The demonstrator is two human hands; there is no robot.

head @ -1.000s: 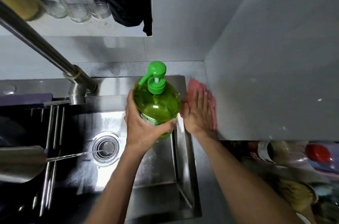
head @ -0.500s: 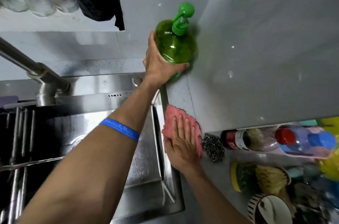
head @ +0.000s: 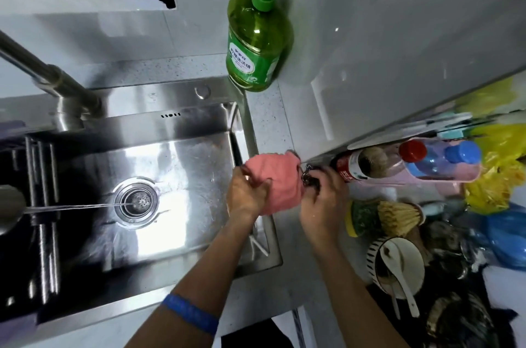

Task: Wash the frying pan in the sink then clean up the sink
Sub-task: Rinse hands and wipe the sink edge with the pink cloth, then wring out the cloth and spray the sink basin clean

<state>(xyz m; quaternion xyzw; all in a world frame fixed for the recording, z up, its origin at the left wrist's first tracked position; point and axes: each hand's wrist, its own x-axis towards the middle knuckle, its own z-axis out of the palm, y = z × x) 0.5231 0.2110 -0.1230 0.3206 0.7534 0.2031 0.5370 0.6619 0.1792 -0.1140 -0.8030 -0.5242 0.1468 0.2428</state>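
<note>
Both hands, left (head: 247, 194) and right (head: 323, 199), now gripping the pink cloth (head: 274, 181); green soap bottle (head: 256, 34) released, upright on counter.

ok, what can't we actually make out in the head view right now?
- Frying pan: not identifiable; the sink's left side is dark and cut by the frame edge.
- Dark metal scourer: mostly hidden by the right hand and the pink cloth.
- Left hand grips the cloth; its fingertips are buried in the folds.
- Green pump bottle's label: too small to read.
- Shelf glassware, top left: blurred, cropped.
</note>
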